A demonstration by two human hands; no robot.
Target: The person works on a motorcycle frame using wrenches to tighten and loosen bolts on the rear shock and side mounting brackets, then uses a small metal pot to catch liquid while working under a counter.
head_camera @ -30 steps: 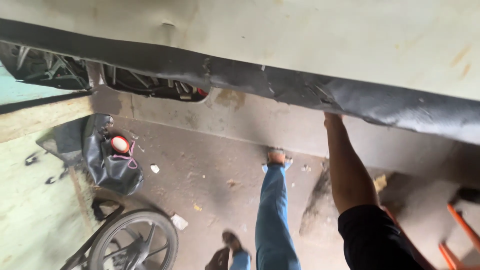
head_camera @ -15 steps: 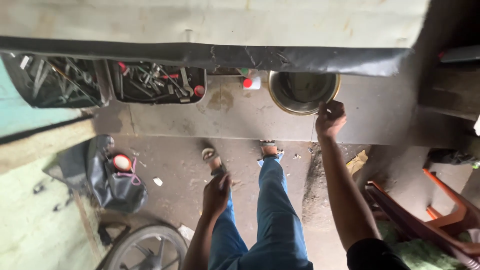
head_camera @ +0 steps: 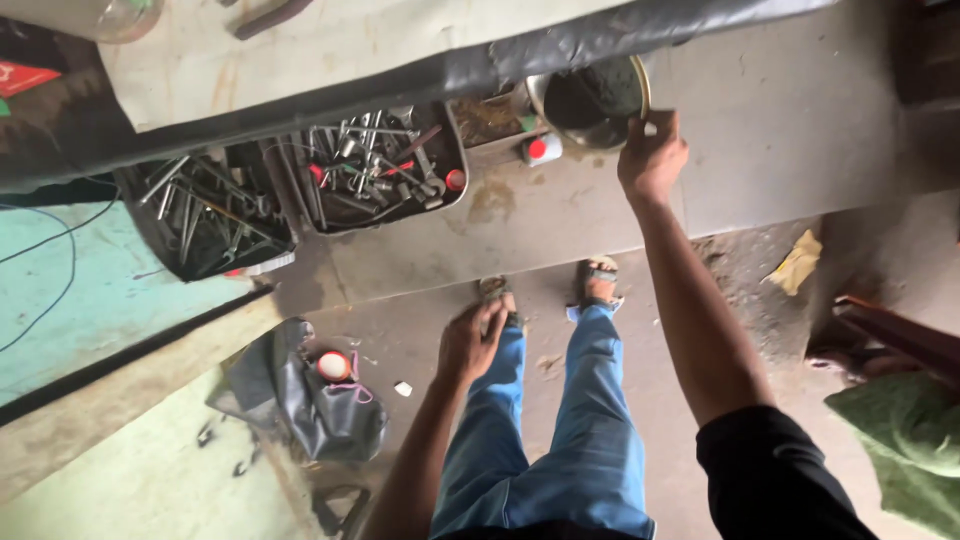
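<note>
- A grey concrete step (head_camera: 800, 130) spans the far side.
- Two tool trays (head_camera: 380, 170) sit at its left.
- A round metal bowl (head_camera: 590, 100) rests far, right of the trays.
- Right hand (head_camera: 652, 158) touches the bowl's rim, fingers curled.
- Left hand (head_camera: 472, 343) rests loosely open on the jeans knee (head_camera: 505, 350), holding nothing.

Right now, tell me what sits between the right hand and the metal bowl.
Nothing visible. The right hand is already at the rim of the metal bowl, on its right side. The dark edge of the bench above covers only the bowl's top.
</note>
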